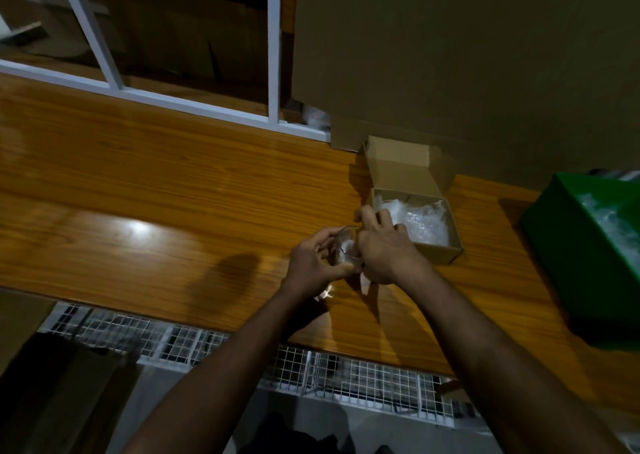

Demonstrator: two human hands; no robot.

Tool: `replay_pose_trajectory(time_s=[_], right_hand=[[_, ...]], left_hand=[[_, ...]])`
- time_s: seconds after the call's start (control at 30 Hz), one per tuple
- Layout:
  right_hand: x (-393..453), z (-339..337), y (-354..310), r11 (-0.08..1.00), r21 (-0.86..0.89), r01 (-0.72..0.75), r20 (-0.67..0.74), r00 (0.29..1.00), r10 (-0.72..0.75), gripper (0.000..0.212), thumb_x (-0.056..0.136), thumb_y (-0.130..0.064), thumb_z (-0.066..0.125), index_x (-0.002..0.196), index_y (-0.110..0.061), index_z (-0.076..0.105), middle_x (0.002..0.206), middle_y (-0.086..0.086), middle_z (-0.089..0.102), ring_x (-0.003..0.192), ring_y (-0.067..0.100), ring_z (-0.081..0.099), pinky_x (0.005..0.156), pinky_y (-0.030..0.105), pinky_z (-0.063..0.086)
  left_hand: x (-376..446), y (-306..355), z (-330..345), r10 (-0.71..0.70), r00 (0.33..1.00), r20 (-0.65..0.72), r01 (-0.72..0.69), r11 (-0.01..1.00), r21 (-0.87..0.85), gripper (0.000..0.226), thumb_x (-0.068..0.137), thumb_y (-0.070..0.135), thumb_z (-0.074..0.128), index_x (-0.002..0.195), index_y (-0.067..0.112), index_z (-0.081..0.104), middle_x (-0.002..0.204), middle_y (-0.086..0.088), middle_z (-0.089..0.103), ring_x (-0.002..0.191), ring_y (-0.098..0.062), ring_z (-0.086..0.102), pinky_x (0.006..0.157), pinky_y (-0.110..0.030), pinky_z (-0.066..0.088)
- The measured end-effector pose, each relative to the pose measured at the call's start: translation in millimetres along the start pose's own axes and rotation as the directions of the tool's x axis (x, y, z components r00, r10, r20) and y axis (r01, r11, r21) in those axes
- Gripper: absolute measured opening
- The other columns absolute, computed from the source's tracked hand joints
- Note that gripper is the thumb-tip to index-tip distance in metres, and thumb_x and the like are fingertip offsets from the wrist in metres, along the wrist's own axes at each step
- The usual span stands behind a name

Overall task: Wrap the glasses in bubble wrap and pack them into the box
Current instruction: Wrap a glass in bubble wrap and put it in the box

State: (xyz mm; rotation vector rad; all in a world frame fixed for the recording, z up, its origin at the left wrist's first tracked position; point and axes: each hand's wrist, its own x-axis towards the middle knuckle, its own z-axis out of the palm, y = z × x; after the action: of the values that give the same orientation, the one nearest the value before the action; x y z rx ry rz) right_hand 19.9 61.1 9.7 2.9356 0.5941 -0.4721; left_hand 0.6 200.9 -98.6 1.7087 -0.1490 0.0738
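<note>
both hands on a clear glass (pixel 346 246) just above the table (pixel 173 183), left hand (pixel 313 261) fingers curled round it, right hand (pixel 382 249) gripping it w/ wrap. box (pixel 438 254) just right, bubble wrap (pixel 424 223) inside

no readable text, labels, brands or numbers anywhere

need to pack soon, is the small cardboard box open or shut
Open: the small cardboard box has its lid flap standing up behind it, with bubble wrap showing inside.
</note>
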Motion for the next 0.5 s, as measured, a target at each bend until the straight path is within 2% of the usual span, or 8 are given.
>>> replay_pose_trajectory(time_s=[0.1, 0.2, 0.27, 0.37, 0.5], right_hand=[[3, 4, 5, 0.999, 0.038, -0.026, 0.036, 0.999, 0.025, 0.031, 0.084, -0.032, 0.077, 0.113, -0.025, 0.069, 0.153, 0.001, 0.014, 0.138, 0.029, 0.019, 0.110, 0.053, 0.034], [-3, 2, 13, 1.000, 0.008, 0.020, 0.058, 0.998, -0.020, 0.031, 0.086, -0.029, 0.075, 0.116, -0.025, 0.070, 0.160, -0.001, 0.005, 0.143, 0.030, 0.015, 0.110, 0.051, 0.036], [-9, -2, 20, 0.998, 0.037, 0.042, -0.012, 0.999, -0.042, 0.035, 0.086, -0.027, 0.075, 0.120, -0.025, 0.069, 0.161, -0.004, 0.003, 0.143, 0.029, 0.015, 0.109, 0.048, 0.040], [-12, -10, 27, 0.999, 0.044, 0.020, -0.143, 0.990, -0.014, 0.040, 0.079, -0.035, 0.081, 0.117, -0.036, 0.070, 0.161, -0.006, 0.004, 0.143, 0.029, 0.014, 0.108, 0.049, 0.040], [-8, -1, 26, 0.997, 0.070, 0.034, -0.056, 0.998, -0.030, 0.025, 0.081, -0.032, 0.079, 0.106, -0.032, 0.074, 0.162, -0.003, 0.004, 0.144, 0.030, 0.012, 0.108, 0.051, 0.039]], left_hand=[[0, -3, 1, -0.015, 1.000, -0.010, 0.014, 1.000, -0.024, 0.072, 0.061, 0.023, 0.095, 0.123, 0.035, 0.059, 0.124, 0.008, 0.066, 0.118, -0.010, 0.063, 0.098, -0.041, 0.055], [0, -4, 0, -0.036, 0.999, -0.012, 0.035, 0.998, -0.042, 0.072, 0.059, 0.023, 0.096, 0.119, 0.041, 0.060, 0.125, 0.007, 0.067, 0.118, -0.012, 0.064, 0.098, -0.043, 0.055], [0, -4, 0, -0.042, 0.999, -0.001, 0.042, 0.998, -0.042, 0.072, 0.060, 0.022, 0.096, 0.119, 0.041, 0.059, 0.125, 0.007, 0.067, 0.118, -0.011, 0.063, 0.099, -0.043, 0.055], [4, -5, 1, -0.057, 0.998, 0.008, 0.057, 0.997, -0.043, 0.073, 0.061, 0.023, 0.095, 0.124, 0.033, 0.060, 0.127, 0.003, 0.067, 0.120, -0.012, 0.063, 0.100, -0.044, 0.054], [7, -7, 2, -0.069, 0.997, 0.027, 0.070, 0.997, -0.021, 0.074, 0.062, 0.016, 0.095, 0.126, 0.029, 0.059, 0.126, 0.006, 0.066, 0.119, -0.008, 0.062, 0.100, -0.039, 0.054]])
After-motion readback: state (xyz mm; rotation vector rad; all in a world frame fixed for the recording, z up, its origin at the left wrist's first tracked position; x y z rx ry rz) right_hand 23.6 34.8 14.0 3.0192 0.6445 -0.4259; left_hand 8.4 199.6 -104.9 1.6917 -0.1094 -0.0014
